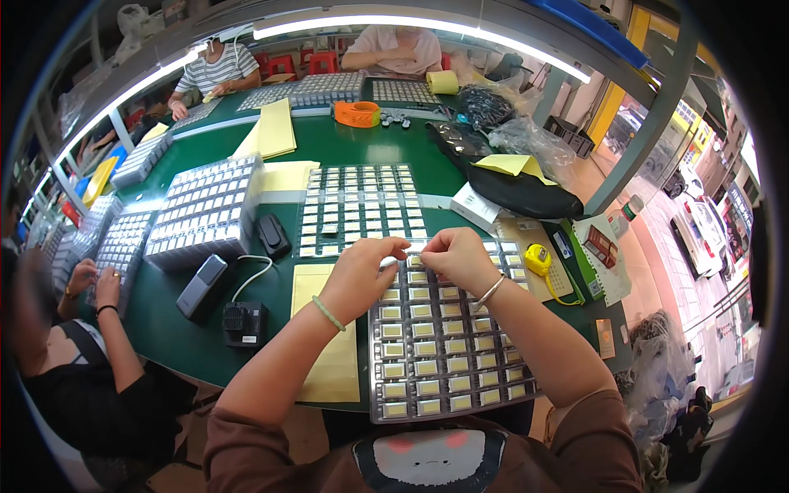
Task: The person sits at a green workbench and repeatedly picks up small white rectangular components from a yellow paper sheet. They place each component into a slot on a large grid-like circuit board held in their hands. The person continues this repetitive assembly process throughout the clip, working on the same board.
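Observation:
A clear plastic tray (395, 330) lies in front of me, its pockets filled with small rectangular parts with pale yellow faces and silver rims. Over its far left corner is my left hand (360, 273), thumb and forefinger curved and apart, with a whitish spot showing between them. My right hand (462, 260) is closed in a pinch over the tray's far rows; whatever its fingertips hold is too small or hidden to make out. Just beyond my hands, a second tray (362, 199) of similar parts lies on the green table.
Stacked full trays (205, 212) stand left, beside a power bank (202, 286), a black device (245, 324) and yellow paper (327, 374). A yellow tape measure (538, 260), a white box (475, 207) and a black bag (526, 191) lie right. Other people work at left and behind.

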Available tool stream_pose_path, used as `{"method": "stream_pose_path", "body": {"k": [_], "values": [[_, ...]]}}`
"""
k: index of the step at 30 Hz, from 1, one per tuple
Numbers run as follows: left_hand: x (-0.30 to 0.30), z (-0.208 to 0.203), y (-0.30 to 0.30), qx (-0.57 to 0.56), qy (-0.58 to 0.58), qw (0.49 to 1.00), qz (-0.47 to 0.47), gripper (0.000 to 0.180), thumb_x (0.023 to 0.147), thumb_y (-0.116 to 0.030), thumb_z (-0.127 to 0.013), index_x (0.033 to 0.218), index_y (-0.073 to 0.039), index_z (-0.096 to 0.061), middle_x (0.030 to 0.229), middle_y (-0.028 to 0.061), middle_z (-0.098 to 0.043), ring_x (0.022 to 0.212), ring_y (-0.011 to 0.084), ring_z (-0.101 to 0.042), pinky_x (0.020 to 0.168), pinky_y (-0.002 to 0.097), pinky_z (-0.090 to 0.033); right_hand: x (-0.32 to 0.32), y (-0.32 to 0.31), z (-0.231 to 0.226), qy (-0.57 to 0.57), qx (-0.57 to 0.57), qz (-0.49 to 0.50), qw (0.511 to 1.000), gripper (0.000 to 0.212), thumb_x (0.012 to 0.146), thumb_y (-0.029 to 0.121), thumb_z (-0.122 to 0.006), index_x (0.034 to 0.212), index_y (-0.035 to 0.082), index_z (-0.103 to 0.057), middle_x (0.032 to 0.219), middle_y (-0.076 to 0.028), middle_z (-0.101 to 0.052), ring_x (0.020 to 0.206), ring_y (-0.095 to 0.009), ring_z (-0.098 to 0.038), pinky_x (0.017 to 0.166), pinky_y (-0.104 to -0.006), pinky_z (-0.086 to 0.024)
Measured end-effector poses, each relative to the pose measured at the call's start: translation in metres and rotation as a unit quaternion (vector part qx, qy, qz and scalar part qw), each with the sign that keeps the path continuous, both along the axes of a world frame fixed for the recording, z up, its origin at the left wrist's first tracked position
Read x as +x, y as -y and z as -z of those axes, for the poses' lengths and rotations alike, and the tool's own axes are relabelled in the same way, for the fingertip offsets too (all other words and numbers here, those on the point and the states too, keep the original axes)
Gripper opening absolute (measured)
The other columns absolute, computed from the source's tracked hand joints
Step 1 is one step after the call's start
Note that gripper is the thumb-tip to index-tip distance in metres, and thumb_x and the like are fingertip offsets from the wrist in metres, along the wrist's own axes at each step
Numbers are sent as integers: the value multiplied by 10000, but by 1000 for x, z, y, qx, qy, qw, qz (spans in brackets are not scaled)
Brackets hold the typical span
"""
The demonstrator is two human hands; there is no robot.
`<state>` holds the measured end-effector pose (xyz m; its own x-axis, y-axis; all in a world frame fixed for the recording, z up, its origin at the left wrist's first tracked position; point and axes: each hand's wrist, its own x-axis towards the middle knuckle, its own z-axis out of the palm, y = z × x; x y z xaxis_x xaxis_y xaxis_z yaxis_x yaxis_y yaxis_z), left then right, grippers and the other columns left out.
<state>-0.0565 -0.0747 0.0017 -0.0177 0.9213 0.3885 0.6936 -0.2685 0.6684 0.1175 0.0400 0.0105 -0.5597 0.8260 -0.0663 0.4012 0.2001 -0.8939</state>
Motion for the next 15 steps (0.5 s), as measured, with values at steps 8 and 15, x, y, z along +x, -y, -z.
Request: {"method": "stream_pose_path", "body": {"k": [8, 15], "values": [[-1, 15, -5, 64, -104, 992, 28, 338, 842, 5, -611, 1169, -67, -655, 1055, 100, -704, 1063, 288, -625, 966, 401, -454, -3, 1, 0, 39, 57, -4, 998, 163, 773, 163, -747, 749, 6, -706, 685, -91, -687, 615, -149, -644, 586, -310, -526], [3, 10, 1, 49, -168, 985, 5, 336, 868, -3, -594, 1187, -109, -583, 1110, 43, -685, 1117, 251, -614, 1063, 492, -371, -5, 1, -4, 137, 184, -36, 973, 199, 781, 180, -749, 810, -8, -692, 683, -84, -659, 572, -117, -624, 523, -278, -515]]}}
